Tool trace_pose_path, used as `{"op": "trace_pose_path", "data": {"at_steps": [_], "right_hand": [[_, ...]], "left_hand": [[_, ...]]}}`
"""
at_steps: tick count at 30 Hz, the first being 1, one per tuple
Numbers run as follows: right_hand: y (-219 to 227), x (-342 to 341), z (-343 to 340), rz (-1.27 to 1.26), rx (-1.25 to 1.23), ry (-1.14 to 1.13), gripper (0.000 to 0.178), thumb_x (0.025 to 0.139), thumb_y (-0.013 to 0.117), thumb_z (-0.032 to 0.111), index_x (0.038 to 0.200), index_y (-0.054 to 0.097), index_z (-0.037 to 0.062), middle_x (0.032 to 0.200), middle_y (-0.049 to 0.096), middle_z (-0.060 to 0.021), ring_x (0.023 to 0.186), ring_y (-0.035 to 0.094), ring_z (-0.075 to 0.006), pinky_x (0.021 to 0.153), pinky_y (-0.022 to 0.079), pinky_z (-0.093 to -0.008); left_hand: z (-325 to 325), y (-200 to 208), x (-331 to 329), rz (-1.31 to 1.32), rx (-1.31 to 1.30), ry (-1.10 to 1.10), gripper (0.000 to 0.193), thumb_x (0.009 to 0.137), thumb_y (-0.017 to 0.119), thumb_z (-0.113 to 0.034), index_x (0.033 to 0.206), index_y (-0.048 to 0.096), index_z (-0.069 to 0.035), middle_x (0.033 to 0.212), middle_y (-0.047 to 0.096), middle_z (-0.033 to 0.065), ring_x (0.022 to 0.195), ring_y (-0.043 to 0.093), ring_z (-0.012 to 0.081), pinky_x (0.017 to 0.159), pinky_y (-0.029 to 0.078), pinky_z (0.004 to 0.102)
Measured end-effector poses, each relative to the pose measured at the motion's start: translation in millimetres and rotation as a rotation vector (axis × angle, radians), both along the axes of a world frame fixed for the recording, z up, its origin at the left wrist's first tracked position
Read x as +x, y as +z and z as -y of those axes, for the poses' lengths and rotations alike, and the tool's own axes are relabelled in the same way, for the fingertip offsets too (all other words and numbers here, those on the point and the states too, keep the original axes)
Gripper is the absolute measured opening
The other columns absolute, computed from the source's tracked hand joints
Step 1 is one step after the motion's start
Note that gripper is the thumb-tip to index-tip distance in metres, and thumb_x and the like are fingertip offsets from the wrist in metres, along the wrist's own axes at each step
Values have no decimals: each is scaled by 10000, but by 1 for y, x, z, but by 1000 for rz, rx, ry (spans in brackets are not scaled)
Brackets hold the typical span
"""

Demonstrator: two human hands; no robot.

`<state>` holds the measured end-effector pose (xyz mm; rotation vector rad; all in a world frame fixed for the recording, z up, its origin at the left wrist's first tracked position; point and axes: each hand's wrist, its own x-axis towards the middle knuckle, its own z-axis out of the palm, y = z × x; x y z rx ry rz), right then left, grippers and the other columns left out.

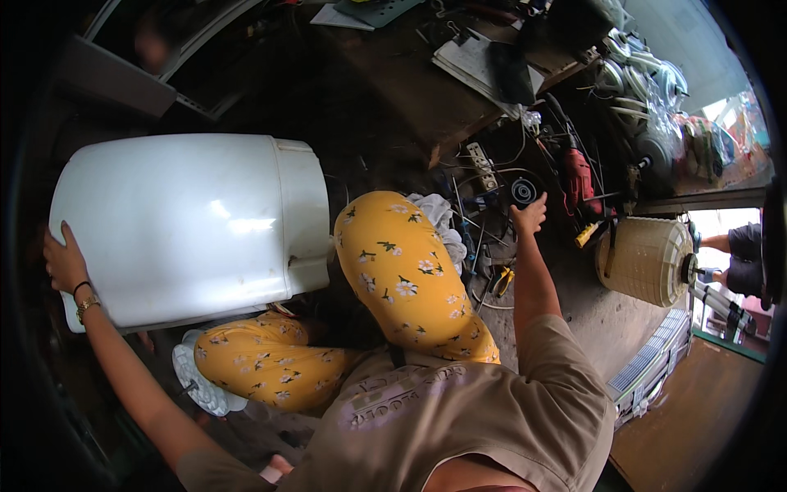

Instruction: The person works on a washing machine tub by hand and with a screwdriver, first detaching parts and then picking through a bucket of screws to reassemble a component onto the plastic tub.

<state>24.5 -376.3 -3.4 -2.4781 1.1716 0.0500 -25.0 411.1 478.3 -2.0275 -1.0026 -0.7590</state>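
Observation:
A large white plastic appliance casing (180,221) lies on its side in front of me at the left, beside my knees. My left hand (65,261) holds its left end, with the fingers over the edge. To the right, my right hand (531,215) reaches forward with its fingers spread at the near edge of a black round ringed part (523,192). Thumb and fingers lie on either side of that part's rim, but no firm grip shows. A red power drill (579,176) lies just right of this hand.
A white power strip (482,164), cables, screwdrivers and yellow-handled pliers (503,282) lie scattered on the floor. A cream ribbed tub (643,261) sits at the right. Papers (471,70) rest on a wooden table (393,74). Another person's legs (730,242) show at the far right.

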Motion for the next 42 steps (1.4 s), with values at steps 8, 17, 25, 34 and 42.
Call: {"op": "trace_pose_path", "data": {"at_steps": [8,17,25,34,42], "right_hand": [[-74,-147,-3,-103,17,-332,978,610,733,525,1337,278,56,1241,405,-223,1171,398,-377,937,375,-446],[-122,-180,-75,-643,93,-162,1307,495,772,567,1346,47,-110,1302,301,-274,1210,332,-389,1002,299,-433],[-79,-150,-78,-268,217,-315,1092,622,731,140,1405,-29,126,1245,334,-210,1087,473,-400,921,404,-464],[-51,-116,-62,-234,-47,98,655,647,700,80,1208,390,216,1203,332,-157,1063,450,-360,793,436,-490],[-46,-131,-25,152,-138,411,482,643,588,-4,1072,534,210,1284,350,-141,997,475,-353,760,431,-456]], "left_hand": [[11,-2,0,4,9,17,608,841,335,-618,1322,370,-248,1300,448,80,1140,458,355,879,360,558],[11,-2,-4,15,-31,37,586,840,343,-610,1312,379,-266,1253,479,85,1146,450,346,883,344,557],[-4,-11,-10,39,-12,26,602,834,335,-623,1321,369,-270,1294,456,68,1151,445,354,905,324,551],[-19,-8,-15,32,-33,35,642,819,309,-660,1334,356,-278,1323,430,67,1169,431,354,895,332,560],[-16,-7,-6,32,40,-5,635,813,308,-666,1319,376,-289,1284,474,67,1137,466,347,887,341,563]]}}
